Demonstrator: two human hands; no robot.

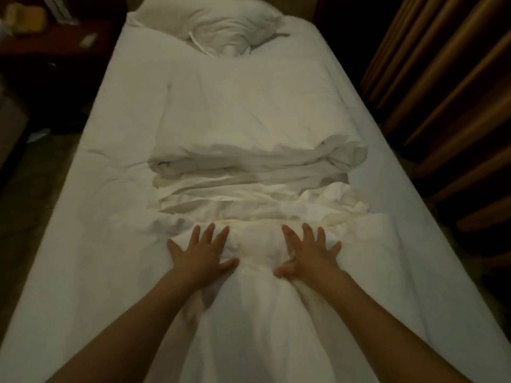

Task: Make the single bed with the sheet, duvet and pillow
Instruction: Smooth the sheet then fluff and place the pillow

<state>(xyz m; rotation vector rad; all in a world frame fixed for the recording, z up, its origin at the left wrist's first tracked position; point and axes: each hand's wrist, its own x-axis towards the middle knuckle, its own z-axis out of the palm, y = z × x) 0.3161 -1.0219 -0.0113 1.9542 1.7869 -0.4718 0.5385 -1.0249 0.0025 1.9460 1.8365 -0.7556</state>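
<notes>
White cotton everywhere, dim light. Far left, a dark nightstand (55,37) stood clear of the bed. Fitted sheet (91,217) looked already stretched flat over the mattress, so I judged that step done. Left hand (200,254) lay palm down, fingers spread, gripping nothing, pressing the near bunched edge of the duvet (257,128). Duvet sat folded in a stack mid-bed, with a loose length trailing toward me between my arms. Right hand (309,254) matched: flat, splayed, thumb tucked against a fold, no pinch that I could see. Probably pinning cloth to spread it. Pillow (215,20) sat crumpled at the far head end. Curtain (442,78) hung right.
</notes>
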